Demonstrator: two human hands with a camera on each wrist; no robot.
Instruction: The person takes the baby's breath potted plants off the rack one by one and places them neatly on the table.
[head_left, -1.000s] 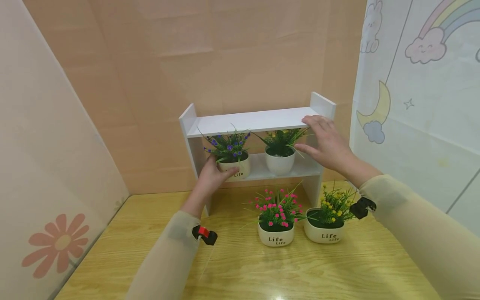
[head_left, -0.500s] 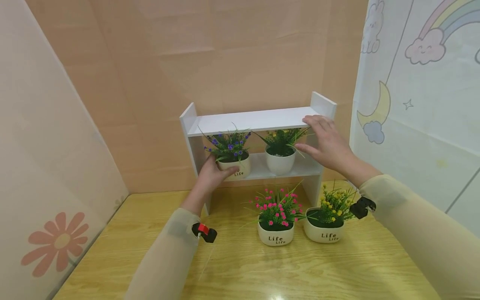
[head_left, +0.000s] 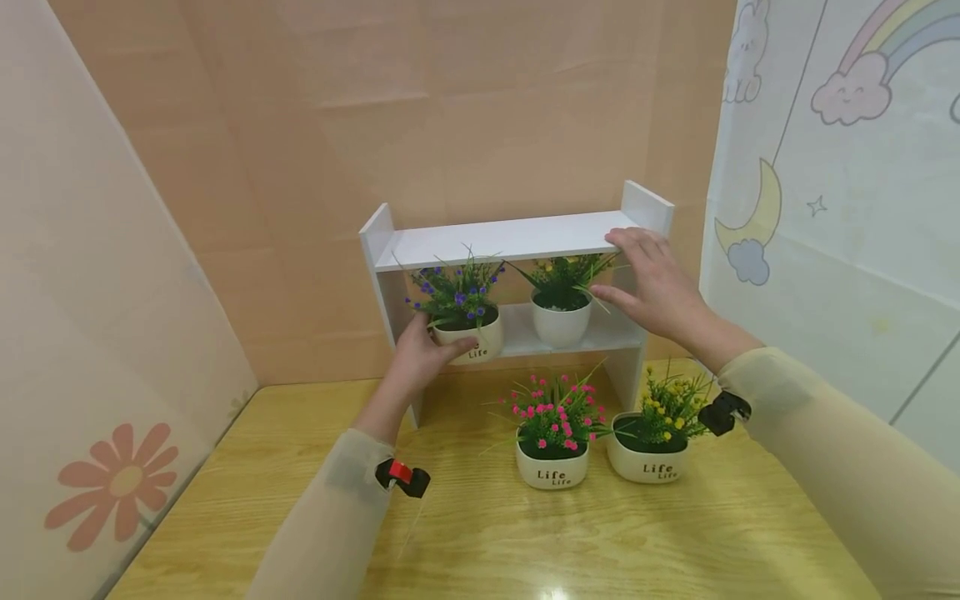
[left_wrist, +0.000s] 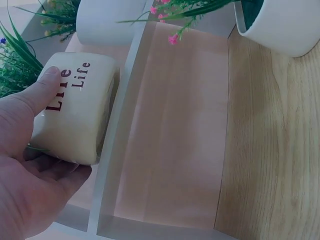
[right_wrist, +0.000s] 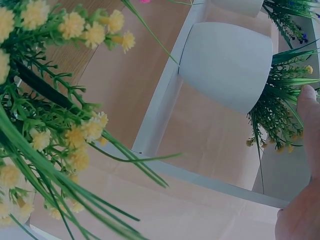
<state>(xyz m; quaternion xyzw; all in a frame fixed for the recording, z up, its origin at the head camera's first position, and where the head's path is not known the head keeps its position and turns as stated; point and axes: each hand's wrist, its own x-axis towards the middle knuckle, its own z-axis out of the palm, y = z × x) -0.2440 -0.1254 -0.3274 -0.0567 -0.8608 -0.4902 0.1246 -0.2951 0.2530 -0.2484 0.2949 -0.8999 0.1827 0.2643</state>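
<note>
My left hand (head_left: 415, 360) grips a cream flowerpot (head_left: 489, 335) of purple artificial flowers, at the left of the lower board of a white two-tier shelf (head_left: 495, 242). The left wrist view shows the thumb (left_wrist: 42, 90) across its "Life" lettering and the fingers curled round its far end. My right hand (head_left: 660, 279) lies with its fingers on the right end of the top board; its thumb points inward below, beside the leaves of a plain white flowerpot (head_left: 561, 327) with yellow flowers. That white pot stands on the lower board, right of the held one.
On the wooden table (head_left: 465, 533), in front of the shelf, stand a cream pot of pink flowers (head_left: 552, 472) and a cream pot of yellow flowers (head_left: 647, 464). An orange-tan backdrop (head_left: 450, 125) rises behind; patterned panels flank both sides.
The left hand has shifted the purple-flowered pot slightly forward and down, to the front edge of the lower board. The right hand and the other pots stay where they were.
</note>
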